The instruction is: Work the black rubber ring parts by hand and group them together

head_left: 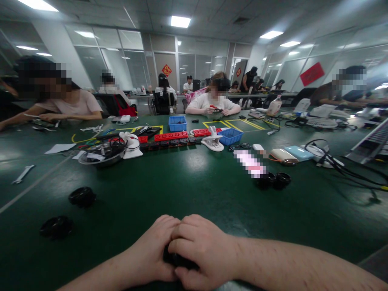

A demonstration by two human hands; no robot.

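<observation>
My left hand [154, 248] and my right hand [201, 250] are pressed together at the near edge of the green table [194, 194]. Both are closed around a small black round part [177, 260], of which only a sliver shows between the fingers. Two similar black round parts lie to my left, one [82, 197] farther out and one [56, 227] nearer. Another pair of black round parts [274, 180] sits to the right, beyond my hands.
Mid-table are red power strips [171, 136], blue bins [177, 123], a white clamp-like tool [213, 141], a bowl of parts [101, 154], power banks [291, 154] and cables [342, 165]. A wrench [22, 174] lies far left. Several people sit working around the table.
</observation>
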